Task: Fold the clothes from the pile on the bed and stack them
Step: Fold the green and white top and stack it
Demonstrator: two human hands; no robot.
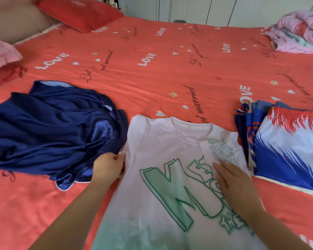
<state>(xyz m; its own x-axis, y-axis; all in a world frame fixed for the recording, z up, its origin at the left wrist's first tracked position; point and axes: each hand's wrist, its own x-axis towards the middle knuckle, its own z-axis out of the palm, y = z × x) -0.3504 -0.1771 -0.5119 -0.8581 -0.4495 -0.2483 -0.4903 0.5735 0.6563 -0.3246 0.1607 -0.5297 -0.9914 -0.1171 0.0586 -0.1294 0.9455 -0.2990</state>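
A white T-shirt (163, 159) with green lettering lies flat on the red bed sheet (152, 78) right in front of me, its right side folded inward. My left hand (107, 166) pinches the shirt's left edge near the sleeve. My right hand (233, 183) rests flat with straight fingers on the folded-in right part. To the left lies a crumpled pile of dark blue satin clothes (52, 130). To the right sits a stack of folded clothes (285, 147), topped by a blue, white and red patterned garment.
A red pillow (79, 13) lies at the bed's far left. A pink pillow (2, 53) is at the left edge. A bundled pink quilt (298, 31) occupies the far right corner. White wardrobe doors (197, 8) stand beyond the bed.
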